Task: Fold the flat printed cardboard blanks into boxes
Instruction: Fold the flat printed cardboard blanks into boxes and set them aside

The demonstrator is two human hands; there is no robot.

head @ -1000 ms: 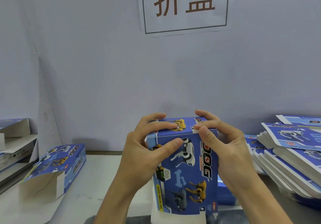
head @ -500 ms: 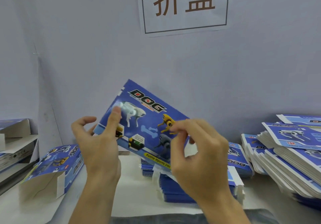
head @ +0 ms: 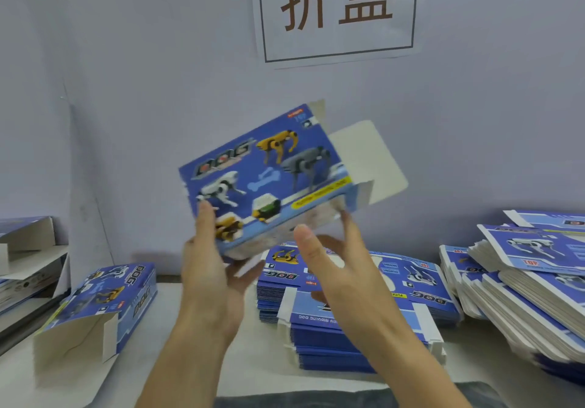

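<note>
Wall (head: 158,91) behind, grey-blue, with a paper sign (head: 337,12) pinned high. Table (head: 202,360) below, loaded: fanned heap of flat blanks (head: 538,281) far right, neat stack of blanks (head: 364,312) at centre, finished box (head: 104,300) lying at left with its white end flaps open.

And up it goes! Box in hand (head: 269,180) now lifted clear of the table, swung round from the upright stance of a second ago, printed dog face tipped toward the camera, long edge slanting up to the right. Already squared into a sleeve; one white end flap (head: 370,161) sticking out loose at the upper right, not yet tucked.

Left hand (head: 212,268) cupping the lower left corner, fingers straight, tips pressed flat against the printed face. Right hand (head: 338,268) under the lower edge, fingers spread and relaxed, thumb up and off the card, one fingertip touching near the open end. No pinch anywhere.

Looks like a turn to present the open end. Next up, probably: fold that flap in and close.
</note>
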